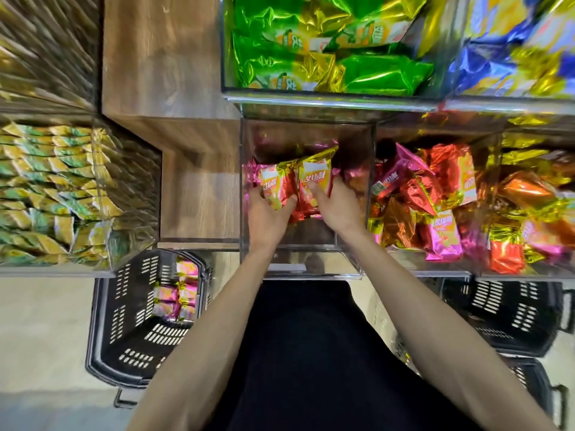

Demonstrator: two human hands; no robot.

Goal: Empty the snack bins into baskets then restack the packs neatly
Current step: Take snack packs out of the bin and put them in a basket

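Head view, entries listed left to right.

1. Side bin [46, 188]: green-gold packs, well left of both hands; untouched.
2. Black basket [124, 306]: below and left of the left hand, holding a few pink packs [182, 293].
3. Left hand [267, 216]: fingers curled round the near end of the left pack [275, 185].
4. Clear bin [311, 275]: both hands reach inside it; it looks mostly empty toward the person.
5. Right hand [337, 206]: gripping the right pack [314, 178], thumb on its face.
6. Neighbour bin [435, 197]: loose red and pink packs, just right of the right hand.

Both held packs touch side by side, with their long axes pointing away from the person. The basket lies nearer the left hand.
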